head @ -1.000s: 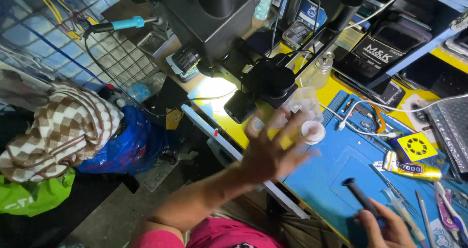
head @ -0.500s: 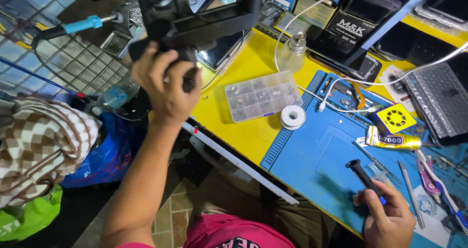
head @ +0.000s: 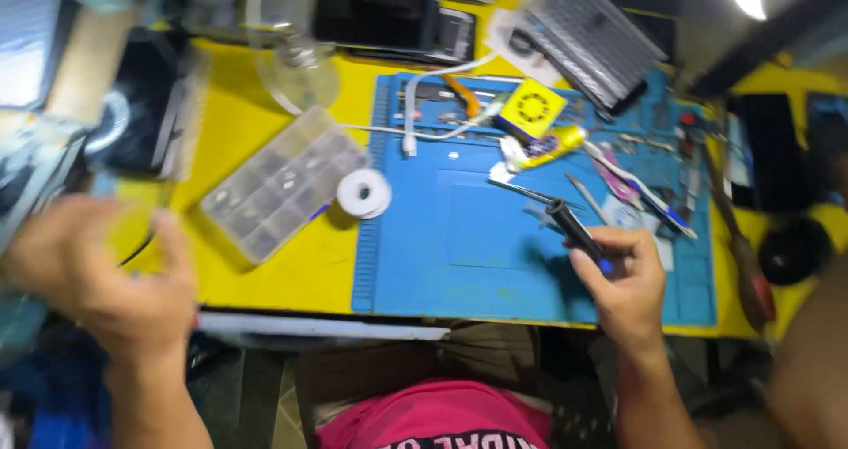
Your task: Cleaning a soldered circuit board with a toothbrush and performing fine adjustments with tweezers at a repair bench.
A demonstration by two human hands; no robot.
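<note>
Black handle of a tool (head: 574, 231) sits gripped in the right hand (head: 629, 277), over the blue mat (head: 477, 255) near the bench's front edge. Blurred, the left hand (head: 106, 268) hovers at the bench's left front corner; I cannot tell how its fingers stand.

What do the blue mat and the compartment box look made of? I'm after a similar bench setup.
The blue mat looks like soft silicone or rubber: matte, with moulded ridges and recessed trays along its edges. The compartment box looks like clear hard plastic: translucent, slightly glossy, with its dividers showing through the lid. Motion blur leaves both somewhat open.
</note>
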